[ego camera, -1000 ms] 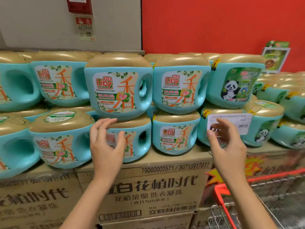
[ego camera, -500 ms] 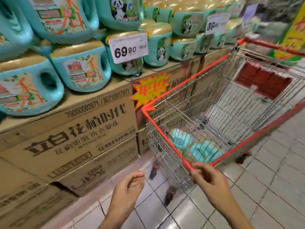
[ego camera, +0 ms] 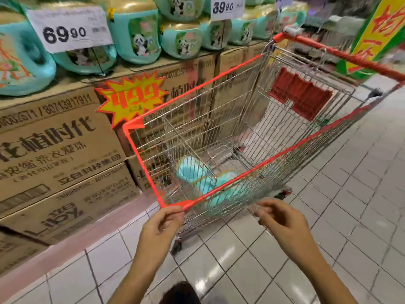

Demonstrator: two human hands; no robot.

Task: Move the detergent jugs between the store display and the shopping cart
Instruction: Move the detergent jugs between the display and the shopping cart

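Looking down into the shopping cart: teal detergent jugs spotted on its wire floor, near end. More display jugs lined up atop the cardboard boxes, along their front edge. Left hand curled right at the rim's near corner, can't tell if gripping. Right hand loosely curled, empty, just beside the near wall.

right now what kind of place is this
Most likely a supermarket aisle: a wire shopping cart with a red rim, a paper price tag reading 69.90, and detergent jugs stacked on printed cardboard cases.
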